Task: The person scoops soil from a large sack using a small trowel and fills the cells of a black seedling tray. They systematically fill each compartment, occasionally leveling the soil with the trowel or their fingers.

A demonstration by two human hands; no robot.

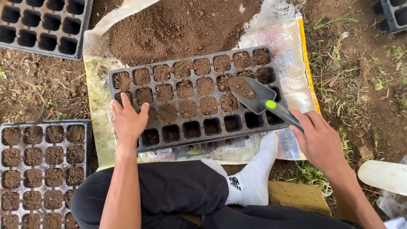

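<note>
Right hand (319,140) closed around the dark handle of a small trowel (259,98); the grip hides the handle end. Trowel long axis runs diagonally, from the hand at near right up to the blade at far left; blade tip points toward the far left. Blade carries a heap of brown soil and sits over the right part of the black seed tray (196,96), above cells in the second row from the far edge. A green dot marks the handle just behind the blade. Left hand (128,121) lies flat and open, fingers spread, palm down on the near left corner of the same tray, holding nothing. Tray long axis runs left to right, slightly tilted, right end farther away. Its far three rows are filled with soil roughly to the rim; the near row is mostly empty, with only a little soil in the bottoms of some cells. Tray rests on a plastic sack (96,76) spread on the ground, with a soil pile (178,25) on the sack just beyond the tray. A second tray (40,169), cells filled with soil, lies at near left. An empty black tray (42,25) lies at far left.
</note>
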